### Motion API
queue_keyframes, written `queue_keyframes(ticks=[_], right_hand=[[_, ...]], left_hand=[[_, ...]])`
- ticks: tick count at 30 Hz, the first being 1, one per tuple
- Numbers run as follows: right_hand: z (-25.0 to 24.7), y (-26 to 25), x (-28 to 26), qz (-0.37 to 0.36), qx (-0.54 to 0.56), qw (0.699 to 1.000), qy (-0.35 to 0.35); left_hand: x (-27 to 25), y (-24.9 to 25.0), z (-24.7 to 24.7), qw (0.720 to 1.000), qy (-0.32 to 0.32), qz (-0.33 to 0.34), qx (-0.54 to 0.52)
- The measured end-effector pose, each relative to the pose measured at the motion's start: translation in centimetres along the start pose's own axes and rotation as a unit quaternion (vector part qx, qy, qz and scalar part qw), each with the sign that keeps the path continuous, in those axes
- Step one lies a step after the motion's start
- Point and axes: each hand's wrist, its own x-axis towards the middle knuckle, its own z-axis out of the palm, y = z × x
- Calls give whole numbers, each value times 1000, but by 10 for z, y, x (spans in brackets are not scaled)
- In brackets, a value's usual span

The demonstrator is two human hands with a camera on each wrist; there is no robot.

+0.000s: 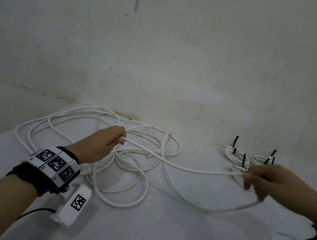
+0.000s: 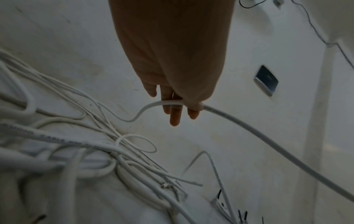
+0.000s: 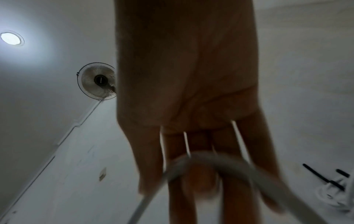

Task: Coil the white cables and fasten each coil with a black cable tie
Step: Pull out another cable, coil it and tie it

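A long white cable hangs between my two hands above the white table. My left hand pinches it at the left, thumb against fingers, seen closer as my left hand in the left wrist view. My right hand pinches the cable's other stretch, and a loop of it droops below that hand. In the right wrist view the cable bends across my right hand, blurred. A loose tangle of white cables lies left of centre. Small coils with black ties lie at the back right.
The white table ends against a stained wall at the back. Its left edge runs diagonally past the tangle. Loose cable ends lie near the middle. A wall fan shows in the right wrist view.
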Motion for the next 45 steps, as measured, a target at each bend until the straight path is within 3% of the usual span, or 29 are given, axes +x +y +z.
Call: queue_keyframes(ticks=[2,4,8,11,17,22,27,31,32,34,36,37,38,40,42,45], right_hand=[[4,9,-5,48,42,988,-140],[7,9,-6,79,55,971,-220],[11,-12,22,74,-36,967,-241],[13,-43,59,83,-19,962,-258],[38,-102,137,88,21,972,-219],[86,-97,165,113,22,971,-210],[106,-83,163,57,208,976,-24],[77,-89,147,-41,218,974,50],[70,-91,142,-63,197,977,56],[61,-93,130,-101,157,980,65],[58,-92,117,-139,126,980,64],[58,-92,111,-157,115,979,59],[59,-91,105,-171,107,978,54],[63,-89,96,-189,102,975,48],[65,-85,91,-201,116,971,55],[59,-75,86,-200,152,964,88]], left_hand=[[-3,0,1,1000,-24,6,10],[-7,0,4,997,-73,12,31],[-11,0,8,988,-139,15,60],[-10,4,11,981,-170,23,89],[-9,22,20,955,-229,61,179],[-10,34,26,937,-260,91,214],[-9,31,27,941,-268,77,189],[-2,23,18,966,-211,47,143],[2,21,14,981,-159,47,103],[11,19,6,998,4,59,-6],[21,20,1,983,158,53,-77],[28,22,0,976,191,24,-100],[34,25,1,976,184,-14,-120],[46,29,5,987,94,-52,-123],[56,31,15,994,36,-1,-105],[63,31,26,987,60,25,-146]])
